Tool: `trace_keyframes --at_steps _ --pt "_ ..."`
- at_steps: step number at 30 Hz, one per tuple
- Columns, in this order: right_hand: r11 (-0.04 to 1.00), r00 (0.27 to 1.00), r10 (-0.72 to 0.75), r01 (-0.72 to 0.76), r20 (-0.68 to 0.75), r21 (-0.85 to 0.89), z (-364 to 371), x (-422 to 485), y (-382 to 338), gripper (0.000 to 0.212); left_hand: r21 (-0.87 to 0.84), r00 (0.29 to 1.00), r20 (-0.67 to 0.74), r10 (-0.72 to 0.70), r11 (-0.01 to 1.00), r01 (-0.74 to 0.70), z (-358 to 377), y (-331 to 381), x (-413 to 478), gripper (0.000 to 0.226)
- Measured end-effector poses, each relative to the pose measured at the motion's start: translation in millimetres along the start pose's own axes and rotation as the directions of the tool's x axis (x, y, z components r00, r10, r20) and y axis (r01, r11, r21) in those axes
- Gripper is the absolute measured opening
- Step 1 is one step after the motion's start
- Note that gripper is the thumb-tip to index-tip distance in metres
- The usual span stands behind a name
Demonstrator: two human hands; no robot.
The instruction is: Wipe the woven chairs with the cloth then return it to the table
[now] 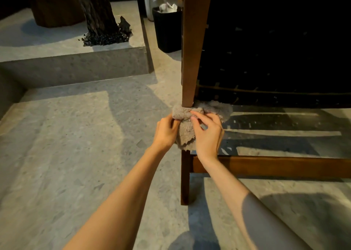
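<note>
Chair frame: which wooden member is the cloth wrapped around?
The upright post beside the woven panel; the cloth rings it, while the low crossbar is bare.

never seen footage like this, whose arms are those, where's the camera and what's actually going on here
There is no machine here. The arms belong to a person, and the single picture comes from a wide-angle camera worn on their head, looking forward and down. That is why both forearms reach in from the bottom edge.

The left hand and right hand both grip a grey cloth, bunched against the wooden post of a chair. The chair's dark woven panel fills the upper right.

The chair stands on a stone floor, and a black bin stands behind it.
</note>
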State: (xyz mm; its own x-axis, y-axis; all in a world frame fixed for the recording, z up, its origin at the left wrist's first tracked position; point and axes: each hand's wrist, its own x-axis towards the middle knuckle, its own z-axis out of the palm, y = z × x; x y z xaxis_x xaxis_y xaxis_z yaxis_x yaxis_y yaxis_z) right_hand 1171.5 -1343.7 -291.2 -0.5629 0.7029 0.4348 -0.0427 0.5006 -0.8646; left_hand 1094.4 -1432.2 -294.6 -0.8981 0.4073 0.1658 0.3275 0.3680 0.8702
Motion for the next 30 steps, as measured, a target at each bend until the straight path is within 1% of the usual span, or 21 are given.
trace_keyframes --at_steps 2,4,6,8,11,14,16,18,21,23,26,28,29,30 --pt "1.0 0.999 0.012 -0.012 0.03 -0.014 3.2 -1.4 5.6 0.022 -0.004 0.999 0.024 -0.032 0.999 0.032 3.0 -4.3 -1.1 0.021" --pt "0.999 0.995 0.041 -0.04 0.095 -0.012 4.8 0.0 11.5 0.024 -0.021 0.997 0.051 -0.059 0.998 0.06 5.1 -5.4 -2.0 0.022" --pt "0.996 0.982 0.077 -0.069 0.172 -0.051 3.9 1.5 18.1 0.027 0.006 0.992 0.09 -0.084 0.996 0.084 6.3 -6.7 -1.8 0.022" --pt "0.996 0.964 0.079 -0.065 0.254 -0.067 1.0 -1.3 24.4 0.029 0.103 0.983 0.135 -0.121 0.989 0.107 5.2 -10.7 -3.4 0.017" --pt "0.997 0.943 0.056 -0.034 0.328 -0.071 -7.4 -12.1 32.5 0.029 0.248 0.956 0.226 -0.187 0.96 0.13 3.0 -18.6 -12.7 0.026" --pt "0.993 0.913 0.085 -0.046 0.4 -0.105 -17.6 -31.4 44.2 0.03 0.299 0.922 0.305 -0.237 0.943 0.144 5.4 -34.0 -33.5 0.021" --pt "0.986 0.903 0.104 -0.04 0.416 -0.161 -23.1 -48.0 51.0 0.03 0.28 0.9 0.336 -0.277 0.942 0.186 12.0 -46.2 -53.7 0.016" --pt "0.974 0.897 0.144 -0.054 0.418 -0.22 -26.2 -65.5 56.4 0.029 0.245 0.883 0.343 -0.321 0.938 0.246 19.5 -58.1 -76.7 0.015" --pt "0.943 0.855 0.272 -0.144 0.441 -0.301 -29.5 -93.4 65.9 0.03 0.246 0.861 0.357 -0.363 0.925 0.289 30.2 -79.1 -104.9 0.019" --pt "0.926 0.816 0.342 -0.209 0.466 -0.314 -33.7 -110.9 73.9 0.028 0.257 0.832 0.389 -0.396 0.914 0.315 35.1 -90.2 -119.9 0.016" --pt "0.922 0.778 0.374 -0.255 0.504 -0.291 -41.5 -123.9 81.7 0.024 0.299 0.805 0.4 -0.439 0.892 0.337 40.9 -99.6 -139.3 0.012" --pt "0.927 0.758 0.35 -0.195 0.551 -0.321 -45.0 -122.2 83.0 0.022 0.323 0.812 0.382 -0.441 0.887 0.33 44.9 -100.5 -148.4 0.018" --pt "0.929 0.752 0.331 -0.154 0.57 -0.336 -46.3 -118.7 81.2 0.022 0.334 0.842 0.337 -0.421 0.89 0.311 45.8 -98.7 -151.3 0.02" --pt "0.933 0.755 0.307 -0.118 0.579 -0.341 -47.9 -113.6 78.1 0.022 0.332 0.89 0.263 -0.373 0.901 0.28 46.3 -95.1 -152.8 0.02"
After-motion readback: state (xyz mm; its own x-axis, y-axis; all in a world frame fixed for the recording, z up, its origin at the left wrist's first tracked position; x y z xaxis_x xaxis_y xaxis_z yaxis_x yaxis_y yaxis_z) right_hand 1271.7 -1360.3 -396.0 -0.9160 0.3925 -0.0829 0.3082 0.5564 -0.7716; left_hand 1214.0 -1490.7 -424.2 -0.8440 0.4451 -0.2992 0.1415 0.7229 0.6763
